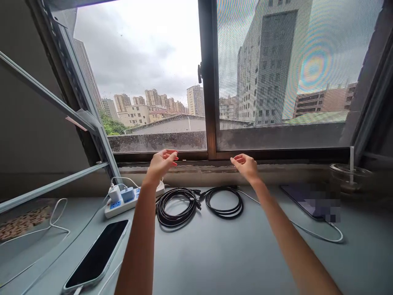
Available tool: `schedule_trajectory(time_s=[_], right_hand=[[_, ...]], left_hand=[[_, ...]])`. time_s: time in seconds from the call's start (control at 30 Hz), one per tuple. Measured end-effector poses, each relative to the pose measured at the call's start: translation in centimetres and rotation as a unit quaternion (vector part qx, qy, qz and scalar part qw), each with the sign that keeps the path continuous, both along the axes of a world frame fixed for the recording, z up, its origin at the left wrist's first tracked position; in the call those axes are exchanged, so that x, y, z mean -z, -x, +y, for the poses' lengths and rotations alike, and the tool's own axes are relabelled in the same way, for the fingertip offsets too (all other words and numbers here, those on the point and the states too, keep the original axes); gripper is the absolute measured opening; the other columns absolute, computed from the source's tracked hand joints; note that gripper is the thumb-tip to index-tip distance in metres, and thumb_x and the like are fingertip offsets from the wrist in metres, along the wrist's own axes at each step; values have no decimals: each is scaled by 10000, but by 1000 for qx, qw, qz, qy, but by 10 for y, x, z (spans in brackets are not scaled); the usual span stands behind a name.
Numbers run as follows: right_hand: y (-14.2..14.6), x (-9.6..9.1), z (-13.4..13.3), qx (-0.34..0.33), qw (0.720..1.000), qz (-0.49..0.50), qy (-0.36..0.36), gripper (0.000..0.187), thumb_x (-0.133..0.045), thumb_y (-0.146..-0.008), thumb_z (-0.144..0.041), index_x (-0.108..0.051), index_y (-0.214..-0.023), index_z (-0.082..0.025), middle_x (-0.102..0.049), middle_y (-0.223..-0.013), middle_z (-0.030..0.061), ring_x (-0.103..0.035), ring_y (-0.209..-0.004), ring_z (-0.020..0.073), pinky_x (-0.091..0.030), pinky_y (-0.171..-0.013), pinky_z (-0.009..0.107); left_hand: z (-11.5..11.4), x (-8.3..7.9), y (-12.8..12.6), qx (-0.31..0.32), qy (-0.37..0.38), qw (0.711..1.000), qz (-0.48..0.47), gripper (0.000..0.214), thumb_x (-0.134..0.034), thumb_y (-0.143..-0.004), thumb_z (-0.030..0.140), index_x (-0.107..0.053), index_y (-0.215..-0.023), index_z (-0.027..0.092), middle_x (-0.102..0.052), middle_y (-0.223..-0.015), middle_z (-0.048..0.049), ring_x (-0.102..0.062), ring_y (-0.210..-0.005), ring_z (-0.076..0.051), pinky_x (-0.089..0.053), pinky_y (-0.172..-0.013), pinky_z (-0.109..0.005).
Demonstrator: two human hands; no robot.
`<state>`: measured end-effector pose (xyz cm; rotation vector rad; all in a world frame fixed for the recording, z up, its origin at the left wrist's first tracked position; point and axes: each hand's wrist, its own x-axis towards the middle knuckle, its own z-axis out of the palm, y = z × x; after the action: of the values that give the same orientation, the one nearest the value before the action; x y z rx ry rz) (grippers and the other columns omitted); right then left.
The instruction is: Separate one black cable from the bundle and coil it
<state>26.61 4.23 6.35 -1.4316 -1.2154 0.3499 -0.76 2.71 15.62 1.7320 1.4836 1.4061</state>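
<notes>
My left hand (pixel 161 164) is raised in the air in front of the window sill, its fingers loosely curved and apart, with nothing visible in it. At about the same height, my right hand (pixel 245 166) hovers right of the window's centre post, fingers lightly bent and holding nothing I can see. Below and between them, two black cables lie coiled on the grey table. The left coil (pixel 162 219) is thicker, with connectors showing at its right side. The thinner right coil (pixel 225 213) forms a wider open ring. Neither hand touches a coil.
A white power strip (pixel 132 205) with plugged-in chargers stands left, behind a phone (pixel 98 254) on a cable. At right are a dark tablet-like device (pixel 302 200), its white cable (pixel 316 235) and a clear cup with a straw (pixel 350 176). Metal frame bars (pixel 52 184) cross the left side.
</notes>
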Motion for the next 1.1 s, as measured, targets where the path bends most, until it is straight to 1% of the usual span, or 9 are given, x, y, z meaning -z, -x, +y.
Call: schedule_trajectory(time_s=[0.17,0.33,0.37,0.47,0.6,0.7,0.83,1.0,1.1], right_hand=[[-5,-28,-16,-26,985,135,-109,290,-626,-690,-459,-614,-750,-176,-635,-677,-4,-615,-535,107,-486,-546,222],[-9,-54,-44,-55,952,244,-175,267,-600,-678,-445,-562,-673,-180,-551,-627,-54,-541,-484,42,-471,-498,163],[-9,-60,-50,-70,942,270,-189,258,-608,-676,-429,-550,-649,-179,-534,-605,-61,-525,-472,33,-467,-492,154],[-7,-76,-71,-139,891,366,-229,203,-673,-634,-330,-545,-616,-173,-522,-559,-67,-499,-450,26,-448,-460,134],[-6,-89,-88,-199,842,428,-260,176,-680,-626,-245,-519,-596,-182,-496,-520,-81,-483,-435,23,-434,-437,128],[-5,-88,-85,-222,820,455,-266,230,-680,-637,-220,-467,-559,-188,-438,-465,-97,-441,-400,22,-406,-404,129],[1,-72,-64,-241,804,503,-205,314,-696,-619,-176,-408,-494,-181,-397,-401,-102,-371,-349,16,-335,-340,128],[18,-58,-49,-296,771,533,-186,500,-583,-702,-347,-211,-409,-187,-248,-314,-91,-252,-285,17,-248,-303,146],[28,-57,-51,-326,752,542,-188,531,-527,-720,-348,-132,-406,-186,-223,-292,-77,-235,-270,21,-222,-295,155]], left_hand=[[-9,-9,3,-25,-16,998,-48,271,-593,-745,295,-617,-966,141,-663,-766,-29,-607,-528,-101,-456,-552,-226],[-11,-9,6,-32,-47,997,-54,260,-597,-717,270,-609,-941,138,-654,-736,-25,-606,-511,-110,-466,-523,-226],[-11,-9,6,-33,-54,997,-52,257,-595,-717,270,-609,-937,138,-649,-724,-23,-604,-509,-111,-464,-518,-226],[-12,-9,5,-40,-61,996,-44,252,-583,-732,267,-613,-946,137,-641,-720,-20,-599,-505,-104,-458,-520,-223],[-15,-10,2,-39,-57,997,-37,249,-557,-761,255,-614,-967,128,-639,-740,-24,-596,-504,-94,-463,-539,-224],[-19,-12,0,-27,-64,997,-40,255,-548,-770,260,-614,-977,127,-635,-742,-21,-594,-505,-95,-461,-541,-230],[-21,-13,-1,-17,-68,997,-42,272,-551,-767,280,-616,-985,130,-634,-751,-17,-596,-517,-99,-459,-536,-235],[-18,-11,1,-6,-65,997,-43,298,-568,-757,303,-620,-999,137,-648,-778,-29,-605,-531,-108,-468,-548,-245],[-15,-10,0,-3,-62,997,-42,295,-573,-755,307,-622,-993,139,-652,-777,-29,-607,-519,-105,-474,-560,-246]])
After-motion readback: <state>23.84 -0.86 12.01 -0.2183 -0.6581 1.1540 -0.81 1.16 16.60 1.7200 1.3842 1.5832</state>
